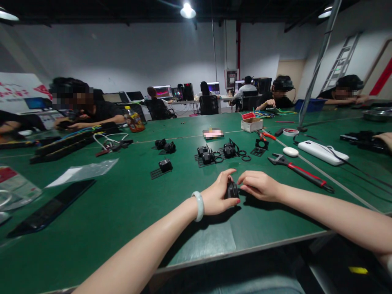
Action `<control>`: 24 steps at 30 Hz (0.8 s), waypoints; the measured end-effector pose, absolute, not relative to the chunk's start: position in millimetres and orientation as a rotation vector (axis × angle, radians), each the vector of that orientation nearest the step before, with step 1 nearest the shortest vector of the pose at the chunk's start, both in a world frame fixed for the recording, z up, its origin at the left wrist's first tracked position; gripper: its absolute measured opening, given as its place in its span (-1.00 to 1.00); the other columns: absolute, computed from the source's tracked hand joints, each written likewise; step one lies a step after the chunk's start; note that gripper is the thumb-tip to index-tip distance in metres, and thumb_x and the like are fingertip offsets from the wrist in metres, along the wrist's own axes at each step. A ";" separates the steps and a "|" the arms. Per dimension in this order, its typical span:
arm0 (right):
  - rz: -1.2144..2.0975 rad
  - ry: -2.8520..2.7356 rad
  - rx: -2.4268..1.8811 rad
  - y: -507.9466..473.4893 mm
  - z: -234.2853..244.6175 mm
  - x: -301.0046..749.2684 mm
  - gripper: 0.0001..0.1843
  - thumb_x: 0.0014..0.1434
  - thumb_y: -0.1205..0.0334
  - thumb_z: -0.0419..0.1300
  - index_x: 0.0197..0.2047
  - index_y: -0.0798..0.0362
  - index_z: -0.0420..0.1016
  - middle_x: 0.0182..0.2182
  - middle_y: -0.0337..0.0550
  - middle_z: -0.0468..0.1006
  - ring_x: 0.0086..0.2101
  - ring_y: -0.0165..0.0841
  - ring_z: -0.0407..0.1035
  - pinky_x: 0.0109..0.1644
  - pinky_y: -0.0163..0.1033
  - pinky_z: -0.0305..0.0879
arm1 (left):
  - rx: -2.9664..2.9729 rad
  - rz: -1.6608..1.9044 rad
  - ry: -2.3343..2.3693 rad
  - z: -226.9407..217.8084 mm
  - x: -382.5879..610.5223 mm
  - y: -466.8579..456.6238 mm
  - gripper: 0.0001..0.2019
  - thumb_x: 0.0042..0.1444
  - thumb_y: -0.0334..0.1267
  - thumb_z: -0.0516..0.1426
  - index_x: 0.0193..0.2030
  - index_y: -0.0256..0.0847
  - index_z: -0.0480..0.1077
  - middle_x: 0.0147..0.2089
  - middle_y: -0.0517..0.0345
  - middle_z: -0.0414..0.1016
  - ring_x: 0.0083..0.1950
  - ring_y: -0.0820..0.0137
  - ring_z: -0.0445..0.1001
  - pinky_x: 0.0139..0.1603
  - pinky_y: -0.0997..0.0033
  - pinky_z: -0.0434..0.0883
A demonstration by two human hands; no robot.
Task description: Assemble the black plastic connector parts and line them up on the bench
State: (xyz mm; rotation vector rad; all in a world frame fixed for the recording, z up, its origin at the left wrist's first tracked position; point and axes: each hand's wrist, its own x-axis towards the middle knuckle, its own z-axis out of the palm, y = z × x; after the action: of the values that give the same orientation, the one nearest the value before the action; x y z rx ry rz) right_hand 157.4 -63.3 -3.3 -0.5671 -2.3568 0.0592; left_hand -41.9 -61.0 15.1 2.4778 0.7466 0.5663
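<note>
Close to the front of the green table, my left hand (217,195) grips a small black part (232,189) between thumb and fingers. My right hand (257,185) is at the part's right side, its fingers pinched together; whatever is between those fingertips is too small to make out. Just beyond my hands lie several black parts (208,156) with flat slotted plates and loose black rings (246,158). A black bracket with a round hole (260,146) stands right of them. Further left are more such black parts (165,164).
Right of my hands lie an adjustable wrench (301,171), a white power bank (323,152) and a white oval object (290,152). A small box (251,124) stands further back. At left are a dark phone-like slab (52,208) and a plastic bag (82,172). Other people sit around the table.
</note>
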 end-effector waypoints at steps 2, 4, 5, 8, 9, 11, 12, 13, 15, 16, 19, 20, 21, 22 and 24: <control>0.109 -2.360 -0.587 -64.3 -1.3 157.1 -0.89 0.12 0.26 0.00 -0.30 0.10 0.29 -0.31 -0.03 0.42 -0.28 -0.37 0.32 -0.20 -0.27 0.26 | 2.471 0.572 0.735 15.3 -42.1 -60.8 -0.31 -0.10 -0.28 0.12 0.13 -0.23 -0.19 -0.08 0.01 0.12 -0.05 0.28 0.20 0.00 0.17 0.19; 0.168 -2.348 -0.595 -66.3 0.5 156.2 -0.86 0.08 0.27 0.04 -0.25 0.09 0.28 -0.25 -0.03 0.41 -0.21 -0.35 0.31 -0.14 -0.24 0.25 | 2.467 0.573 0.726 15.3 -42.4 -60.5 -0.32 -0.09 -0.28 0.11 0.12 -0.24 -0.19 -0.09 0.01 0.12 -0.05 0.29 0.20 0.00 0.17 0.19; 0.201 -2.333 -0.596 -67.5 1.1 155.5 -0.84 0.06 0.28 0.06 -0.23 0.08 0.27 -0.24 -0.03 0.41 -0.20 -0.34 0.30 -0.13 -0.23 0.25 | 2.466 0.572 0.723 15.2 -42.5 -60.3 -0.32 -0.09 -0.28 0.11 0.12 -0.24 -0.19 -0.09 0.00 0.12 -0.05 0.29 0.20 0.00 0.17 0.19; 0.291 -2.282 -0.609 -70.3 1.3 152.8 -0.78 0.01 0.27 0.12 -0.23 0.06 0.26 -0.24 -0.05 0.41 -0.20 -0.32 0.30 -0.13 -0.21 0.25 | 2.464 0.567 0.719 14.9 -42.6 -59.8 -0.32 -0.09 -0.28 0.11 0.12 -0.25 -0.19 -0.09 0.00 0.13 -0.05 0.29 0.21 0.00 0.16 0.19; 0.310 -2.271 -0.615 -70.9 0.9 151.8 -0.77 -0.01 0.27 0.14 -0.23 0.07 0.26 -0.24 -0.06 0.41 -0.21 -0.32 0.31 -0.13 -0.20 0.25 | 2.463 0.568 0.720 14.8 -42.5 -59.8 -0.31 -0.10 -0.28 0.11 0.12 -0.25 -0.19 -0.09 -0.01 0.13 -0.06 0.29 0.21 0.00 0.15 0.18; 0.335 -2.259 -0.636 -71.4 -0.3 150.1 -0.75 -0.04 0.26 0.16 -0.24 0.07 0.26 -0.25 -0.07 0.41 -0.22 -0.31 0.31 -0.13 -0.20 0.25 | 2.462 0.567 0.725 14.9 -42.5 -59.7 -0.31 -0.10 -0.28 0.12 0.12 -0.26 -0.19 -0.09 -0.01 0.13 -0.06 0.28 0.21 0.00 0.15 0.18; 0.345 -2.251 -0.652 -71.5 -1.0 149.5 -0.74 -0.05 0.27 0.18 -0.25 0.07 0.26 -0.26 -0.08 0.41 -0.22 -0.32 0.31 -0.13 -0.20 0.25 | 2.462 0.565 0.728 15.0 -42.4 -59.8 -0.31 -0.10 -0.28 0.12 0.12 -0.27 -0.19 -0.09 -0.02 0.13 -0.06 0.28 0.21 0.00 0.15 0.18; 0.353 -2.237 -0.668 -71.6 -1.6 148.9 -0.73 -0.06 0.27 0.18 -0.25 0.08 0.26 -0.26 -0.08 0.41 -0.23 -0.32 0.31 -0.14 -0.21 0.25 | 2.463 0.563 0.729 15.2 -42.4 -60.0 -0.31 -0.10 -0.28 0.12 0.12 -0.27 -0.19 -0.09 -0.02 0.13 -0.06 0.28 0.21 0.00 0.15 0.18; 0.368 -2.202 -0.698 -71.8 -2.8 148.1 -0.72 -0.08 0.27 0.20 -0.25 0.08 0.26 -0.28 -0.10 0.42 -0.26 -0.33 0.31 -0.16 -0.21 0.26 | 2.466 0.556 0.727 15.6 -42.4 -60.3 -0.31 -0.10 -0.28 0.11 0.12 -0.27 -0.20 -0.08 -0.02 0.13 -0.06 0.28 0.21 -0.01 0.16 0.19; 0.374 -2.189 -0.709 -71.9 -3.1 147.7 -0.71 -0.08 0.26 0.20 -0.25 0.08 0.27 -0.29 -0.10 0.42 -0.27 -0.33 0.32 -0.17 -0.21 0.27 | 2.468 0.552 0.724 15.7 -42.4 -60.5 -0.31 -0.09 -0.28 0.11 0.12 -0.26 -0.20 -0.08 -0.02 0.13 -0.06 0.29 0.21 -0.01 0.16 0.19; 0.404 -2.161 -0.743 -72.5 -3.1 146.7 -0.71 -0.09 0.27 0.21 -0.25 0.08 0.28 -0.31 -0.12 0.42 -0.29 -0.35 0.32 -0.19 -0.22 0.28 | 2.469 0.548 0.727 15.6 -42.5 -61.1 -0.31 -0.09 -0.28 0.11 0.13 -0.27 -0.21 -0.07 -0.03 0.12 -0.05 0.28 0.21 -0.01 0.16 0.19; 0.423 -2.152 -0.759 -72.7 -3.0 146.3 -0.71 -0.10 0.28 0.21 -0.25 0.09 0.29 -0.32 -0.13 0.42 -0.30 -0.35 0.32 -0.19 -0.22 0.28 | 2.468 0.548 0.731 15.5 -42.6 -61.2 -0.31 -0.09 -0.28 0.11 0.13 -0.27 -0.21 -0.07 -0.03 0.12 -0.04 0.28 0.20 0.00 0.16 0.19; 0.446 -2.142 -0.774 -72.8 -2.8 145.9 -0.71 -0.10 0.29 0.21 -0.25 0.09 0.29 -0.33 -0.14 0.42 -0.30 -0.35 0.32 -0.20 -0.22 0.28 | 2.465 0.552 0.734 15.4 -42.8 -61.3 -0.30 -0.09 -0.28 0.11 0.13 -0.27 -0.21 -0.07 -0.03 0.12 -0.04 0.28 0.20 0.00 0.16 0.19; 0.474 -2.128 -0.787 -72.7 -2.7 145.4 -0.71 -0.11 0.30 0.21 -0.25 0.09 0.30 -0.33 -0.15 0.43 -0.31 -0.36 0.33 -0.20 -0.23 0.29 | 2.462 0.557 0.736 15.4 -43.0 -61.3 -0.30 -0.09 -0.28 0.12 0.13 -0.26 -0.21 -0.07 -0.03 0.13 -0.04 0.28 0.20 0.00 0.16 0.20; 0.537 -2.100 -0.802 -72.2 -2.9 144.5 -0.71 -0.11 0.30 0.22 -0.25 0.09 0.30 -0.34 -0.16 0.43 -0.31 -0.37 0.33 -0.20 -0.23 0.29 | 2.455 0.566 0.731 15.5 -43.3 -61.2 -0.30 -0.10 -0.28 0.12 0.13 -0.24 -0.20 -0.07 -0.02 0.13 -0.04 0.28 0.21 -0.01 0.16 0.20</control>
State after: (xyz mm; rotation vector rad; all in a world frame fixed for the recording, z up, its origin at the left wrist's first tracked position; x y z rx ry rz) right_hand 144.5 -72.2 -2.9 -0.8016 -2.1001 0.5367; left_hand -43.3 -61.2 15.5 2.4552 0.7310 0.5658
